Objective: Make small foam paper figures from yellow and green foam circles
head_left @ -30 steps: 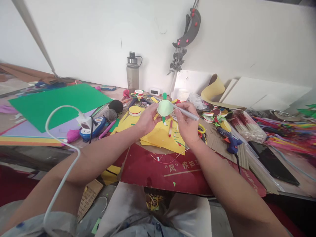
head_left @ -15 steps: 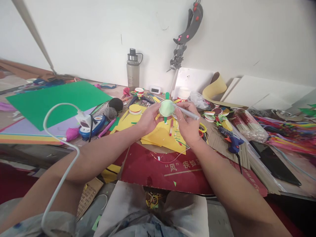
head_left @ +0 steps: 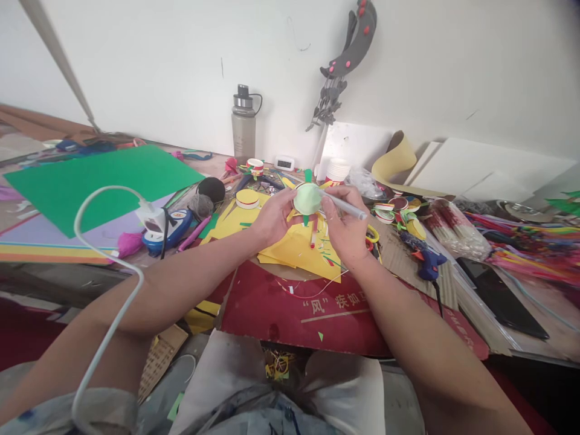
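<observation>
Over the yellow paper (head_left: 281,244), my left hand (head_left: 276,219) is closed on the edge of a round paper craft piece (head_left: 307,200). Its face is pale green, with darker green and yellow tabs sticking out around the rim. My right hand (head_left: 347,220) grips a light grey, pen-like stick (head_left: 344,206) whose front end meets the right side of the pale green face. Whether that tip is a pen or a glue nozzle is too small to tell. Just below the hands a red pen (head_left: 313,232) lies on the yellow paper among green scraps.
A red board (head_left: 308,314) lies at the table's front edge. To the right are yellow-handled scissors (head_left: 372,234), a blue glue gun (head_left: 428,263) and a black phone (head_left: 502,296). A white cable (head_left: 111,326) crosses before my left arm. A bottle (head_left: 243,127) stands by the wall.
The view has shifted slightly. Both hands keep hold of the round piece and the stick, with hardly any movement between them.
</observation>
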A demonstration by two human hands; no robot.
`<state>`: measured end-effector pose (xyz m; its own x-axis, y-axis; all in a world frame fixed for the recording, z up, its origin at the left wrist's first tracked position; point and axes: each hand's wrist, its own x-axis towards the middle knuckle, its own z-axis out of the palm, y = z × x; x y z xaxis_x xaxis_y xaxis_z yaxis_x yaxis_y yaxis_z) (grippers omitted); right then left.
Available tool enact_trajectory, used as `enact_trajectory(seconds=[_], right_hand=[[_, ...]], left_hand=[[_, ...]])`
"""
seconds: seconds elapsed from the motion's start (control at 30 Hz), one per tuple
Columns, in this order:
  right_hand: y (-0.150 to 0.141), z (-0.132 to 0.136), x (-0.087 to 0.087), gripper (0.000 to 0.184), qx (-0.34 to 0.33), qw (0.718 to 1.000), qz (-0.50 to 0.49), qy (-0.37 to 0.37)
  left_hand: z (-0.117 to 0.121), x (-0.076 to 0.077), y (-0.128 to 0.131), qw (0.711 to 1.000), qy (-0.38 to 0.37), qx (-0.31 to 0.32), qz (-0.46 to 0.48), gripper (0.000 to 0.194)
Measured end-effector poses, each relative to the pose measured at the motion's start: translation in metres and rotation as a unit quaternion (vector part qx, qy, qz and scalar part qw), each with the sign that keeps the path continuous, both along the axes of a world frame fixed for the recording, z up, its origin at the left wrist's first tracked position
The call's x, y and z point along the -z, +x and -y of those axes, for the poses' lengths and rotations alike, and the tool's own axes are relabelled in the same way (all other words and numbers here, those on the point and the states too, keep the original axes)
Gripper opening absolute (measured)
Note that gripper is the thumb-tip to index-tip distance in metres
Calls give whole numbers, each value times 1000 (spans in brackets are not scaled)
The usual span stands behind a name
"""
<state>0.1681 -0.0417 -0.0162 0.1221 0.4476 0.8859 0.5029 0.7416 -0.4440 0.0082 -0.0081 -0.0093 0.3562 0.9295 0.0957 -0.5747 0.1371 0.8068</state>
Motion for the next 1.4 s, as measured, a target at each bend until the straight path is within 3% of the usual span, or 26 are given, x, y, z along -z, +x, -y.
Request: enact_trajectory(seconds=[0.23,0.7,1.4], right_hand=[[-2,1,-1,13,-3,1000,-6,8],[0,1,-1,29,18,999,-2,-27],[0,0,1,25,14,1000,-1,-11]], left_hand=[[2,-2,0,1000,7,-7,-1,14],[1,0,-1,1000,-6,-6,-5,16],[-1,3,-1,1000,-1,-7,-16,14]])
